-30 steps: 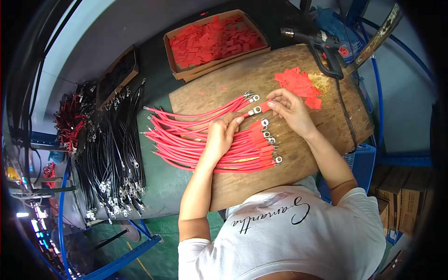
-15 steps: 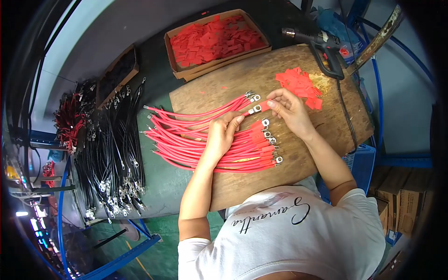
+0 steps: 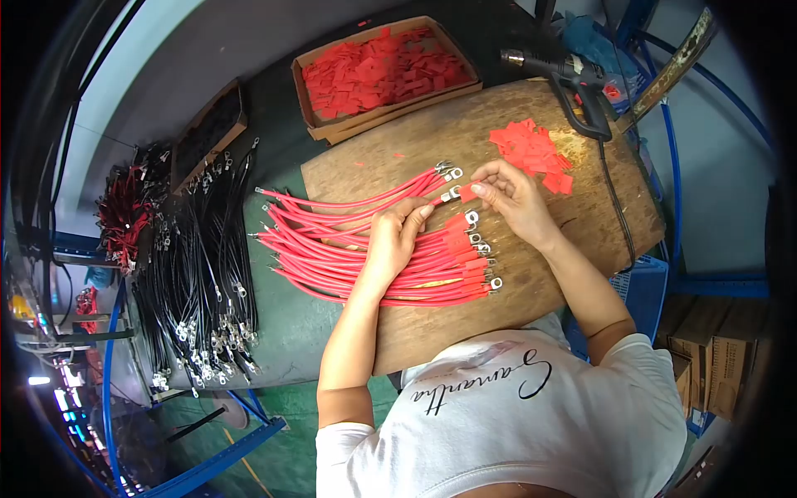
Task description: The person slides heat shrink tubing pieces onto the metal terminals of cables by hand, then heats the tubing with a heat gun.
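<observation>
The left hand (image 3: 393, 236) is gripping a red cable (image 3: 436, 202) with narrowed fingers, just behind its metal ring terminal (image 3: 452, 193), over the middle of the wooden board (image 3: 432, 332), while the right hand (image 3: 516, 203) is pinching a small red sleeve (image 3: 466, 193) at the terminal's right end, contact being unclear. Other red cables (image 3: 427, 264) are lying on the board, a carton (image 3: 398, 113) of red pieces is standing at the far side of the bench (image 3: 290, 340), and a loose red pile (image 3: 530, 149) is lying far right. The white shirt (image 3: 506, 423) is displaying black script, "Samantha", inverted; printing on the right-hand cardboard boxes (image 3: 730, 369) is remaining illegible.
</observation>
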The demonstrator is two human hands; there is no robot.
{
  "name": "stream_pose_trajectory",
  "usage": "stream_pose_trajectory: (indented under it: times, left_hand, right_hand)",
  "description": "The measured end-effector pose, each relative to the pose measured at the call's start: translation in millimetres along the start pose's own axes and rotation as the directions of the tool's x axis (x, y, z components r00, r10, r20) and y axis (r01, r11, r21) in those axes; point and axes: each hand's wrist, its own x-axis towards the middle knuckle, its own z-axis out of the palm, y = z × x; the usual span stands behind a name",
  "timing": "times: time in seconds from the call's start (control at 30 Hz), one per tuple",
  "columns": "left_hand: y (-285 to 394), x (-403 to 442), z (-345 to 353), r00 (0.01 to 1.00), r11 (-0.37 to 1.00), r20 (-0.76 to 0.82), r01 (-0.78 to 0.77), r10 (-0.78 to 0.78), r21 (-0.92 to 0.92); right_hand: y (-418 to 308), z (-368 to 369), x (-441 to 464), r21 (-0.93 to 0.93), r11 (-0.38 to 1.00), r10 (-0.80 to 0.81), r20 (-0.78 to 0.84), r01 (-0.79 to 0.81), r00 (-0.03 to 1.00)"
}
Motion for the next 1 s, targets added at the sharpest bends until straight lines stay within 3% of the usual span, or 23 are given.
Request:
stream_pose_trajectory:
  times: [0.23,1.0]
  left_hand:
    - [-1.3,-1.4,0.1,1.0,1.0,-0.008,0.004,-0.004,0.0]
    - [1.8,-1.7,-1.2,0.999,0.999,0.006,0.039,-0.039,-0.012]
  right_hand:
    - [1.8,6.1,2.7,0.022,0.998,-0.055,-0.041,0.056,0.998]
    - [1.1,2.4,-1.7,-0.004,1.0,-0.018,-0.054,0.018,0.998]
